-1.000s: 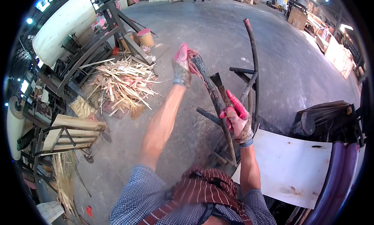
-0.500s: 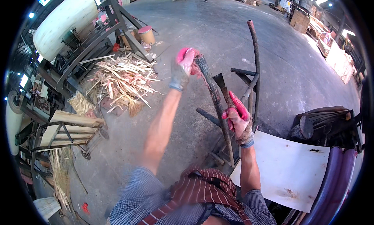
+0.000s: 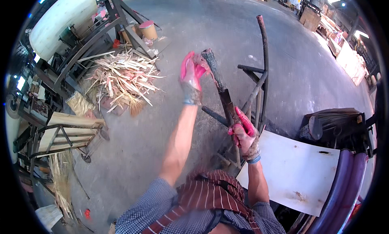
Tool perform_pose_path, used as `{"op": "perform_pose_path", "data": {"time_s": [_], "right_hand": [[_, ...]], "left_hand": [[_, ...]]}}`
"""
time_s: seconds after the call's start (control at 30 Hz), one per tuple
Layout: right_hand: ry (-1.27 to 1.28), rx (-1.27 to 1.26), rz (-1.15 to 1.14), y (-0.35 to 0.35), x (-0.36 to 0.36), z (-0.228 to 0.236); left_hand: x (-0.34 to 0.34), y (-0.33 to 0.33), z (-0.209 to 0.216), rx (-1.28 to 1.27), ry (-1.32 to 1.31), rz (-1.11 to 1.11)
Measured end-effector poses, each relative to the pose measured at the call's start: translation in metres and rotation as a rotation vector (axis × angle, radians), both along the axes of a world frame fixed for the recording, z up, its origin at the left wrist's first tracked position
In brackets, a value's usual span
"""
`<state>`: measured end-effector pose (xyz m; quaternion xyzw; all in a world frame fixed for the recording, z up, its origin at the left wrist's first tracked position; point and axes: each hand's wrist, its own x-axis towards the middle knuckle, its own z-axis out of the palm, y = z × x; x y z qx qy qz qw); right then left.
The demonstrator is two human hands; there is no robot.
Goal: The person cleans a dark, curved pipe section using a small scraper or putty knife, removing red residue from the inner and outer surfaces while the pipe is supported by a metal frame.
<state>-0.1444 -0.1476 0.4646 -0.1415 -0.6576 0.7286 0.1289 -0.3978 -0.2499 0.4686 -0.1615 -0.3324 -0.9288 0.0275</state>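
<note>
In a pink-stained glove, my left hand (image 3: 191,75) is closed at a stringy, pinkish clump (image 3: 208,66) that clings beside the top of a dark, crusted bar (image 3: 217,73). This bar slants upright from a rough frame in front of me. Lower down, my right hand (image 3: 246,134), gloved likewise, grips the handle of a dark flat-bladed scraper (image 3: 225,101). Its blade overlaps the bar in view, its end just below the crusted top part; I cannot tell how firmly it touches. My right index finger lies along the handle.
A taller dark post (image 3: 265,51) with crosspieces rises just right of my right hand. A pale sheet (image 3: 289,169) lies at lower right beside purple rollers (image 3: 344,185). Splintered wood strips (image 3: 125,78) are heaped on the floor at left, near a lidded drum (image 3: 148,30).
The scraper's blade has shifted from beside the bar to over it, and my right hand has moved slightly left. My left hand has lowered a little at the stringy clump. The view has shifted slightly.
</note>
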Motion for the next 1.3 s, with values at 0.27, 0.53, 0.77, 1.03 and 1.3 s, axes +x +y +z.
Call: {"op": "perform_pose_path", "data": {"time_s": [0.27,0.53,0.77,1.03,1.3], "right_hand": [[0.121,0.035,-0.152,-0.033,-0.014,-0.04],[0.289,-0.107,-0.158,-0.07,-0.09,0.016],[0.233,0.538,-0.29,-0.068,-0.097,0.022],[0.224,0.418,-0.315,-0.063,-0.017,-0.081],[0.36,0.197,-0.398,-0.077,-0.074,-0.078]], "left_hand": [[0.0,0.008,0.048,0.067,0.184,-0.221],[0.004,-0.006,0.056,-0.227,0.216,-0.159],[-0.009,0.012,0.038,-0.187,0.341,0.059],[0.003,0.004,0.041,-0.204,0.324,-0.058],[-0.003,0.002,0.04,-0.244,0.32,-0.096]]}}
